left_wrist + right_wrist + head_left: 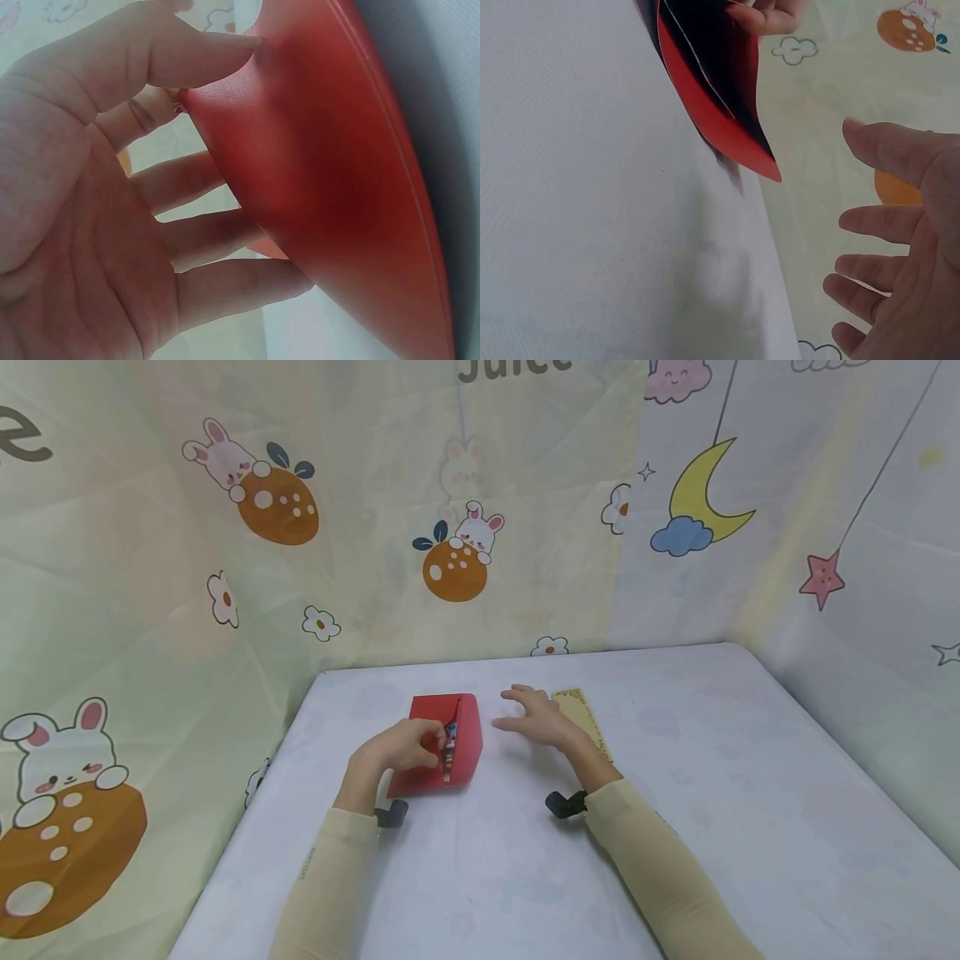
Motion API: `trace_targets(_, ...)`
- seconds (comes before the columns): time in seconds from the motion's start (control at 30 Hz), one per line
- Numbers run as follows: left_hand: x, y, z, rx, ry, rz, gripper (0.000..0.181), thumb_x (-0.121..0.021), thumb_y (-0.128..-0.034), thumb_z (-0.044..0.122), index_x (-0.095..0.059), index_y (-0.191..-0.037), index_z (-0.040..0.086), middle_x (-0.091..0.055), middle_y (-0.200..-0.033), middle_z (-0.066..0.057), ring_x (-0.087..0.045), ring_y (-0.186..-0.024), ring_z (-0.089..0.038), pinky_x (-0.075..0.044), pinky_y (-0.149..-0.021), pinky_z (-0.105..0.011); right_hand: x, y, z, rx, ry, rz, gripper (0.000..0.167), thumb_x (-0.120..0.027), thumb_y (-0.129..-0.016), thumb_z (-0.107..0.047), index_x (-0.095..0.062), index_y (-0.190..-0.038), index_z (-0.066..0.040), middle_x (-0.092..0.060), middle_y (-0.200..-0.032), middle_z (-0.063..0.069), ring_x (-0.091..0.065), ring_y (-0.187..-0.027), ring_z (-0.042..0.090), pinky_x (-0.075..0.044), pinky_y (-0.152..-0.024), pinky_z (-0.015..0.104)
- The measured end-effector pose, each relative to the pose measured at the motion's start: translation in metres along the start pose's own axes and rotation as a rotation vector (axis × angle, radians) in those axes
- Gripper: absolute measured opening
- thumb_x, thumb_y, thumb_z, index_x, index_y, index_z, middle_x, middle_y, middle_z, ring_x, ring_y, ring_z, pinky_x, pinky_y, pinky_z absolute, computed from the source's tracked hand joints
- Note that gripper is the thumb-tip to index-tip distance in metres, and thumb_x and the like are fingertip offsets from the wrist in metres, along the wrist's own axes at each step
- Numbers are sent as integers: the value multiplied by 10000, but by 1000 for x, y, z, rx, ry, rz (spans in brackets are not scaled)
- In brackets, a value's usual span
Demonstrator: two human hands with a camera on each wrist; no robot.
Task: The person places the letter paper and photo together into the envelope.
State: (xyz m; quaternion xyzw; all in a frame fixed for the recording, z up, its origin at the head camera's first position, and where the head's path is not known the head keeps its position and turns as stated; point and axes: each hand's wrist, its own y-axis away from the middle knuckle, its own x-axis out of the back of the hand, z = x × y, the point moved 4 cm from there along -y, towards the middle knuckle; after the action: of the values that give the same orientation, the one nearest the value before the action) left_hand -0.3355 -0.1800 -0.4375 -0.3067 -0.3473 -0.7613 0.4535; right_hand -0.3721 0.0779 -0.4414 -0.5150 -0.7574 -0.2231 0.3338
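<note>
A red envelope (468, 739) lies on the table with its mouth gaping. A colourful patterned strip (450, 752) shows in the opening. My left hand (403, 747) pinches the envelope's edge. The left wrist view shows the thumb on the red outer face (315, 150) and the other fingers behind the edge. To the right, my right hand (542, 718) hovers apart from the envelope, its fingers spread and holding nothing. Beyond that hand lies a gold card (581, 714) with an ornate border, partly hidden by the hand and wrist. The dark inside of the envelope (720, 139) shows in the right wrist view.
A white table (480, 877) carries these things. Cloth printed with rabbits, fruit and a moon (701, 493) hangs behind it and along both sides. Black wrist mounts (566, 804) sit at both cuffs.
</note>
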Motion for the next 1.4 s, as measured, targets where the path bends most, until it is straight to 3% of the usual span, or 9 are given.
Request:
trace_targets(0.17, 1, 1, 0, -4, 1, 0, 287, -858, -830, 163, -638, -1007, 216, -637, -1037, -25, -582, -1052, -238, -577, -739, -331, 5, 2, 2, -10, -11, 6, 684, -661, -982, -464, -469, -1561, -154, -308, -1693, 132, -233, -1568, 406, -164, -1218, 715)
trace_targets(0.53, 0, 1, 0, -12, -1, 3, 291, -860, -831, 151, -628, -995, 219, -635, -1025, -29, -582, -1048, -231, -574, -742, -333, 10, 1, 9, -75, -61, 8, 708, -676, -964, -492, -459, -1569, -194, -287, -1705, 99, -204, -1585, 371, -288, -1196, 677)
trace_targets(0.97, 0, 1, -1, -25, -15, 8, 250, -829, -850, 140, -635, -981, 227, -639, -970, -27, -599, -971, -229, -538, -708, -334, 8, -1, 16, -76, -72, 17, 705, -674, -960, -483, -467, -1560, -178, -310, -1694, 111, -212, -1581, 373, -236, -1228, 658)
trace_targets(1.4, 0, 1, 0, -10, -7, 7, 260, -836, -845, 138, -635, -990, 218, -638, -994, -28, -593, -1000, -235, -551, -716, -334, 9, -1, 18, -79, -76, 11, 707, -675, -960, -486, -466, -1561, -176, -305, -1697, 112, -193, -1585, 382, -161, -1234, 690)
